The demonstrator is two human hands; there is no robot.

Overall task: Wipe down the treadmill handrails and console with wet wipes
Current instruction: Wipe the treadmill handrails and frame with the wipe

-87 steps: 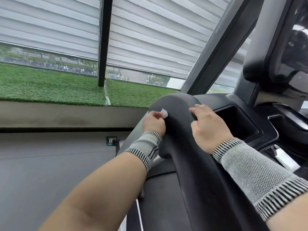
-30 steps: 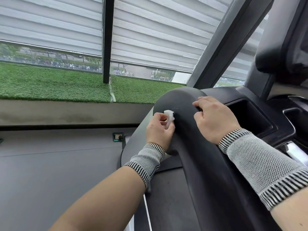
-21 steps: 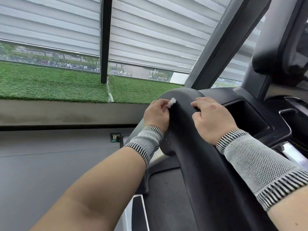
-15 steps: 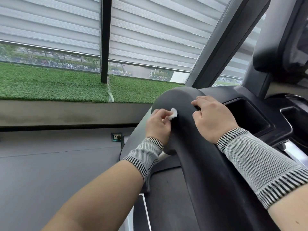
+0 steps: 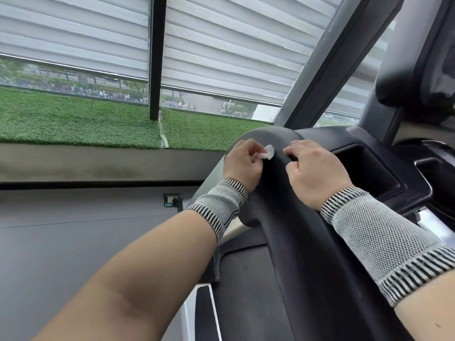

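Note:
The thick black left handrail (image 5: 302,247) of the treadmill curves up from the lower right to a rounded end near the middle of the head view. My left hand (image 5: 242,163) pinches a small crumpled white wet wipe (image 5: 267,152) and holds it against the rail's left side near the top. My right hand (image 5: 317,173) grips the same rail from the right, fingers curled over its top. Part of the black console (image 5: 416,168) with a recessed tray (image 5: 366,168) lies to the right.
A window with white blinds (image 5: 221,45) and a black mullion (image 5: 156,57) fills the top. Artificial grass (image 5: 73,119) covers the sill. A grey wall with a small socket (image 5: 171,200) is on the left. The treadmill deck edge (image 5: 204,313) shows at the bottom.
My left hand has rubbed the wipe up and down the rail's left side and now sits near the top again. My right hand has kept its grip.

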